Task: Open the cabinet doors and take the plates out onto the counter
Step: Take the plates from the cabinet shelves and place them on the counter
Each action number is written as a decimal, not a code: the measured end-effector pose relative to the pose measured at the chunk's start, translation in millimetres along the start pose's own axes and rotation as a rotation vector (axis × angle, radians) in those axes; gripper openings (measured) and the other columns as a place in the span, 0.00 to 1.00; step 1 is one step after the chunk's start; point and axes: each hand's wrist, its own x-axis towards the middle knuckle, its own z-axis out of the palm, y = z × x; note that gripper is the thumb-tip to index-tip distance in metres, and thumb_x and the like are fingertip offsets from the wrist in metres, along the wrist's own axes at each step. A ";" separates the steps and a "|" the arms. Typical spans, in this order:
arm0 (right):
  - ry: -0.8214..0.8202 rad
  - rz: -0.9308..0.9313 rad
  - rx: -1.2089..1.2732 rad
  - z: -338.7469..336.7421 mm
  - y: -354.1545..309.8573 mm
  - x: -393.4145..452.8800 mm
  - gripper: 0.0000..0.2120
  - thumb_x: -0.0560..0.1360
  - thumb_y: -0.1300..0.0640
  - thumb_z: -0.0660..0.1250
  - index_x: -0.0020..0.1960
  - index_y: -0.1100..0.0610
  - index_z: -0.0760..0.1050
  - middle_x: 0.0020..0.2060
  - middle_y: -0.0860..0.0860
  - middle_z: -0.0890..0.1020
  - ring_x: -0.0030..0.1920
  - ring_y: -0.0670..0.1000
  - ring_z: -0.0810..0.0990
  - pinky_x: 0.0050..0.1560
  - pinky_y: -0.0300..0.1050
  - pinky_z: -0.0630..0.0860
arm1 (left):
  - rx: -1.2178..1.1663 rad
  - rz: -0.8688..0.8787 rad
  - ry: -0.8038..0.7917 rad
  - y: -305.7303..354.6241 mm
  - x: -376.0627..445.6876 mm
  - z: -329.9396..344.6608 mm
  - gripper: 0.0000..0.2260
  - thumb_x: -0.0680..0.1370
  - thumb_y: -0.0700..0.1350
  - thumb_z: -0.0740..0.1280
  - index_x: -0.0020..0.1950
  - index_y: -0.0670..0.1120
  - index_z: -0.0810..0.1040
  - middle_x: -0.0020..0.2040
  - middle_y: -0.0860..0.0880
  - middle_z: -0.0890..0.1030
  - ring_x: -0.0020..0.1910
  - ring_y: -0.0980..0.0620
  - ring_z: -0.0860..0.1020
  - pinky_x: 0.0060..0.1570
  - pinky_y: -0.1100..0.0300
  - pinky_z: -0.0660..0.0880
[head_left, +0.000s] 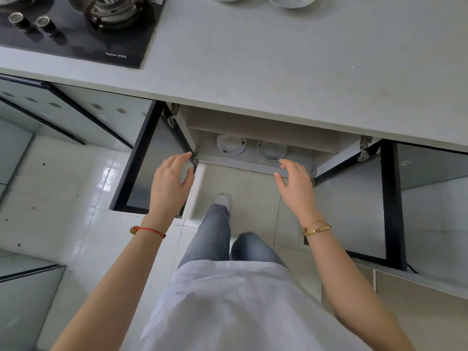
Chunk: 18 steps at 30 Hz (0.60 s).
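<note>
Two plates sit on the cabinet floor at the middle of the frame, a scalloped plate (231, 144) to the left and a plain plate (271, 150) just beside it on the right, both partly under the counter (278, 72) overhang. Both doors stand swung wide: the left door (149, 168) and the right door (354, 206). The left hand (172, 183) and right hand (296, 188) hover in front of the opening with fingers spread wide, holding nothing.

Likely trouble: the plates lie flat and deep, so fingers may struggle to get under a rim, and a plate lifted carelessly could knock the shelf lip or the counter edge above. The hinges (364, 148) near the wrists could catch a bracelet.

Farther out, a stove (76, 29) fills the upper left, and white dishes (288, 1) sit at the top edge; the counter between looks free for setting down.
</note>
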 end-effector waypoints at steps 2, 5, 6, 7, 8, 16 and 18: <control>-0.002 0.024 0.009 5.8 4.9 6.2 0.18 0.79 0.55 0.63 0.67 0.58 0.71 0.59 0.53 0.79 0.61 0.53 0.74 0.61 0.45 0.69 | 0.006 -0.023 -0.029 -4.6 7.6 9.6 0.16 0.79 0.42 0.63 0.67 0.43 0.74 0.60 0.45 0.80 0.59 0.45 0.77 0.62 0.48 0.73; -0.005 0.044 0.019 48.3 34.1 43.9 0.18 0.79 0.54 0.62 0.67 0.58 0.71 0.59 0.53 0.79 0.62 0.54 0.74 0.61 0.47 0.70 | 0.020 -0.044 -0.044 -33.5 42.7 62.3 0.16 0.79 0.41 0.62 0.66 0.42 0.75 0.59 0.43 0.80 0.58 0.44 0.77 0.60 0.48 0.74; -0.017 0.046 0.024 66.3 44.8 55.0 0.17 0.79 0.55 0.63 0.67 0.58 0.71 0.59 0.53 0.79 0.62 0.54 0.74 0.62 0.47 0.71 | 0.017 -0.050 -0.059 -45.0 52.6 82.7 0.16 0.78 0.41 0.63 0.66 0.41 0.75 0.59 0.43 0.80 0.58 0.43 0.77 0.59 0.48 0.74; -0.025 0.049 0.030 84.6 54.8 66.6 0.17 0.79 0.55 0.63 0.67 0.58 0.71 0.59 0.54 0.79 0.62 0.55 0.74 0.62 0.49 0.72 | 0.017 -0.058 -0.065 -57.1 63.0 103.4 0.16 0.78 0.41 0.63 0.65 0.41 0.76 0.59 0.43 0.80 0.58 0.42 0.78 0.58 0.48 0.74; -0.029 0.052 0.037 103.1 65.9 79.3 0.17 0.79 0.55 0.63 0.66 0.59 0.72 0.58 0.54 0.79 0.62 0.55 0.75 0.62 0.50 0.73 | 0.016 -0.063 -0.061 -70.7 74.1 124.8 0.15 0.78 0.41 0.63 0.65 0.41 0.76 0.58 0.43 0.80 0.57 0.42 0.78 0.57 0.49 0.74; -0.016 0.072 0.064 261.1 169.3 182.4 0.17 0.77 0.58 0.66 0.64 0.63 0.74 0.55 0.59 0.81 0.59 0.59 0.78 0.60 0.52 0.75 | -0.091 -0.155 -0.113 -184.4 160.9 308.1 0.14 0.77 0.38 0.65 0.62 0.38 0.78 0.56 0.38 0.81 0.53 0.39 0.80 0.56 0.47 0.76; -0.019 0.057 0.051 303.8 193.2 209.2 0.17 0.77 0.59 0.65 0.64 0.63 0.74 0.56 0.60 0.80 0.59 0.60 0.77 0.59 0.52 0.74 | -0.096 -0.136 -0.082 -212.9 181.9 352.1 0.14 0.76 0.38 0.65 0.61 0.38 0.78 0.55 0.38 0.81 0.53 0.39 0.80 0.55 0.47 0.76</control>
